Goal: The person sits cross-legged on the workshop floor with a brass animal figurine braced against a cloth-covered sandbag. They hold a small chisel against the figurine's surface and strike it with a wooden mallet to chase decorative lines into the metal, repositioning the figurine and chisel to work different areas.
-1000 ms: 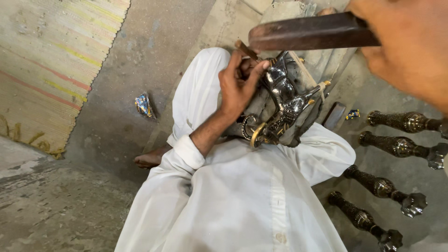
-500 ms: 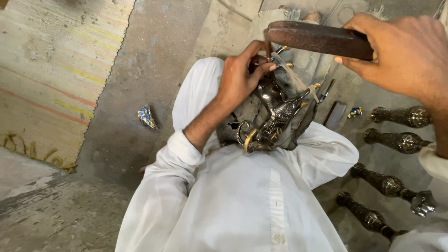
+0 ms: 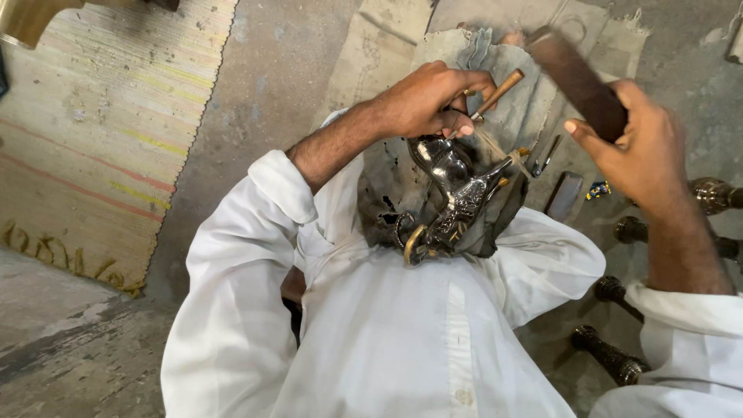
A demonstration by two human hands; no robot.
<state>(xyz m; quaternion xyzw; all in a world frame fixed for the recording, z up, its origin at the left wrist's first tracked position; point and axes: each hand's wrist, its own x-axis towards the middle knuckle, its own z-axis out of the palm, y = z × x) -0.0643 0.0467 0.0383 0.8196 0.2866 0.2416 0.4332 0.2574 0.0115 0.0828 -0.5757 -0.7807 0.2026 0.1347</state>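
Dark, polished metal fills the centre of the head view: an ornate teapot-like vessel (image 3: 453, 197) with a curved spout lies on a grey cloth (image 3: 503, 85) across the person's lap, just above the white shirt (image 3: 402, 333). At upper centre the left hand (image 3: 429, 101) curls tightly around a thin tool with a wooden handle (image 3: 495, 93), fingers closed on it, its working end hidden against the top of the vessel. At upper right the right hand (image 3: 638, 147) wraps firmly around one end of a dark brown wooden block (image 3: 576, 77), raised clear above the cloth and apart from the vessel. Small tools (image 3: 542, 159) and a flat dark bar (image 3: 563, 195) rest on the concrete floor (image 3: 255, 85) right of the lap. Turned metal stems (image 3: 611, 360) line the right edge. Upper left, a striped woven mat (image 3: 101, 131) covers the floor.
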